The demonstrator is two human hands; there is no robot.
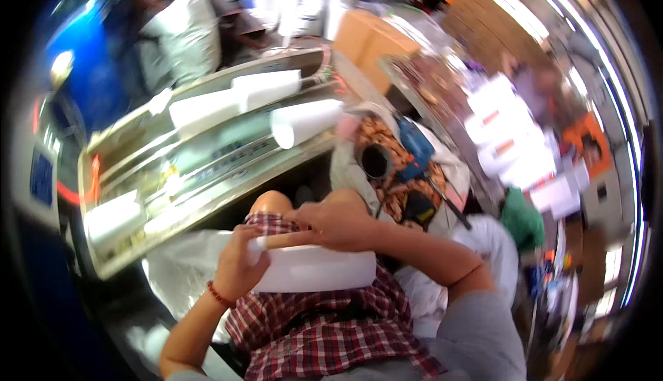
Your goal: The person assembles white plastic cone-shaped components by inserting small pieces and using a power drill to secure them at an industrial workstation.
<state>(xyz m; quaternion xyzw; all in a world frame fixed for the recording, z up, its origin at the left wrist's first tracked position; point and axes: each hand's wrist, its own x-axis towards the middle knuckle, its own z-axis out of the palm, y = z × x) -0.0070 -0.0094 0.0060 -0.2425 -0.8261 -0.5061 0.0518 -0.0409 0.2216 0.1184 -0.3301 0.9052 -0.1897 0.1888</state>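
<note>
A white, translucent plastic cylinder (321,270) lies sideways across my lap, over red checked cloth. My left hand (238,260) is closed round its left part. Above the cylinder, my right hand (335,225) has its fingers curled on a narrow tan stick-like piece (289,240), which reaches toward the left hand. Blur hides what that piece is. Beyond my knees, similar white cylinders (307,122) lie in a long shallow wooden-edged trough (221,208).
Right of the trough sit a blue power tool (416,147), a dark round-mouthed cup or tube (376,161) and patterned cloth (378,131). A cardboard box (373,44) stands behind. A blue barrel (86,70) is at far left, and stacked white pieces (507,136) are at right.
</note>
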